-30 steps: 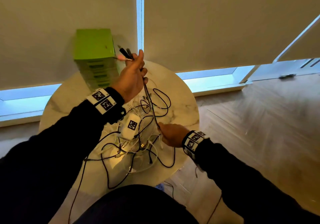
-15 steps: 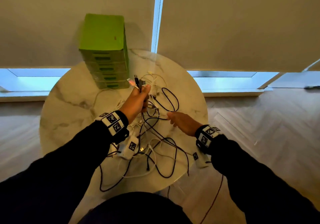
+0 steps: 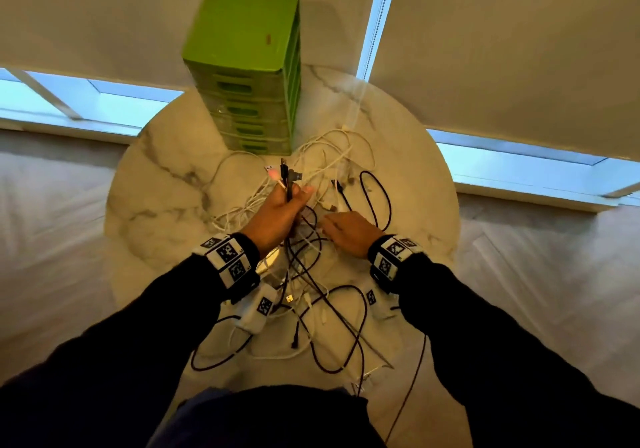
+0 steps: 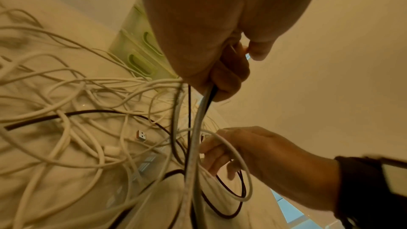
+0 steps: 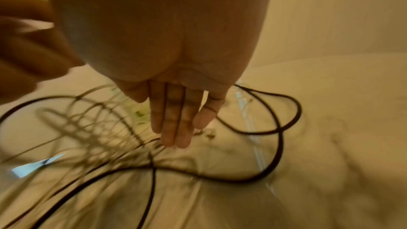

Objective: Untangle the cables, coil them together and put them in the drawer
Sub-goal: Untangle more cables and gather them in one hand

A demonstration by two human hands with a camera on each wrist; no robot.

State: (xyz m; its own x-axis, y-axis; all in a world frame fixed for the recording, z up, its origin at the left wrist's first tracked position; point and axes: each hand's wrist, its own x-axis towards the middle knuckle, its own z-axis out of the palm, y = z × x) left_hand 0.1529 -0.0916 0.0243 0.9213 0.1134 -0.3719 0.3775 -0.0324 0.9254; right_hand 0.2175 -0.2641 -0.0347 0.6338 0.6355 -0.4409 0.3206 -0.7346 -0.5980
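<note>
A tangle of white and black cables (image 3: 311, 295) lies on the round marble table (image 3: 166, 184). My left hand (image 3: 294, 195) is above the tangle and grips a bundle of cable ends (image 3: 284, 172), plugs sticking up from the fist. In the left wrist view the gripped cables (image 4: 198, 119) hang down from the left hand (image 4: 222, 76). My right hand (image 3: 341, 228) hovers just right of it, fingers (image 5: 176, 119) straight and holding nothing. A white loop crosses in front of the right hand (image 4: 242, 147). The green drawer unit (image 3: 244, 67) stands at the table's back, all drawers closed.
A black cable (image 5: 279, 145) loops on the table right of my right hand. Another black cable (image 3: 408, 395) hangs over the table's front edge toward the wooden floor. A small white tagged box (image 3: 261, 309) dangles below my left wrist. Window blinds hang behind the table.
My left hand came down toward the table with its bundle. My right hand let go of the black cable it pinched and moved up beside the left hand, fingers straight.
</note>
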